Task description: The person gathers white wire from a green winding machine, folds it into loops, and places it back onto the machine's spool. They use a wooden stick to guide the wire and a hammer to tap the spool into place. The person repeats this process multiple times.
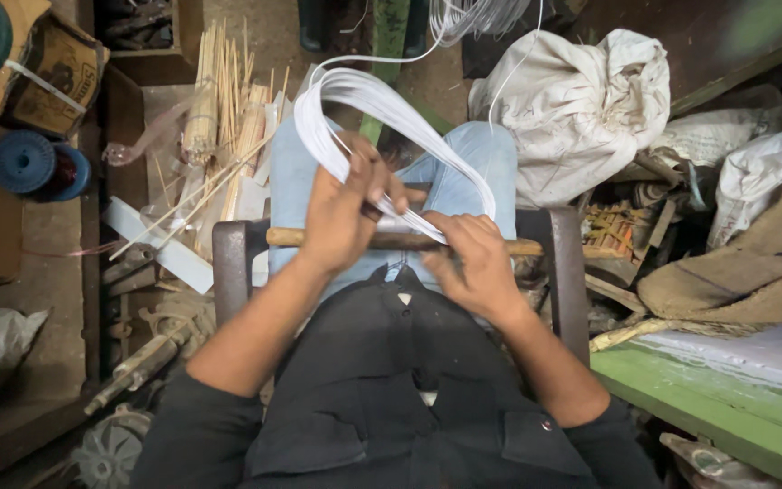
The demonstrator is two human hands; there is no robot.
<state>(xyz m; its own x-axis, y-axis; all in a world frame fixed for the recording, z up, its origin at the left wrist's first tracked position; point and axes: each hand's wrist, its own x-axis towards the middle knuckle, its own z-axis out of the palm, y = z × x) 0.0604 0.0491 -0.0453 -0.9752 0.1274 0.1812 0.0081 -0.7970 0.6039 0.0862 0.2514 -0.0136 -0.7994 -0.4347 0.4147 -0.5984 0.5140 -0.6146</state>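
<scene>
White wire (382,104), looped in a thick bundle, arched up from my lap and came down across the wooden rod (491,244) lying over the metal frame (228,263). My left hand (341,213) was closed around the strands near the rod, and my right hand (472,258) pinched them flat against the wood. I judged I was mid-way through dressing the coil; next, both grips needed to keep even tension.
</scene>
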